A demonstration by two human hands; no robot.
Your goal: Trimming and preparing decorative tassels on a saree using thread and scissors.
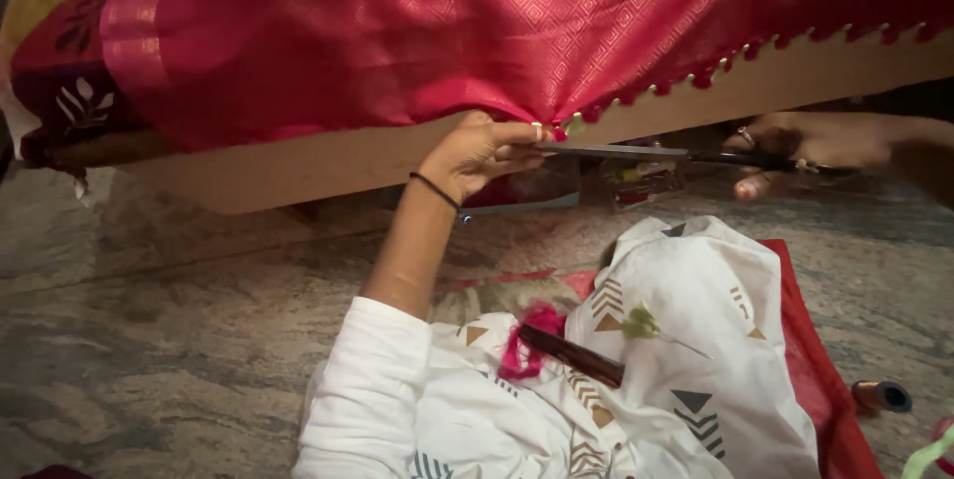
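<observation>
Scissors (636, 152) in the right hand (825, 146), its grip clamped on the handles, should cut close to the tassel edge (571, 124) the left hand (482, 151) pinches taut.

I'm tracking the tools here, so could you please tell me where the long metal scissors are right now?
In the head view, the long metal scissors lie level at centre-right below the pink patterned fabric's edge, handles in the right hand, blade tips at the left hand.

Home room, stone floor (179, 340), cloth-draped wooden bed edge (328, 166)
</observation>
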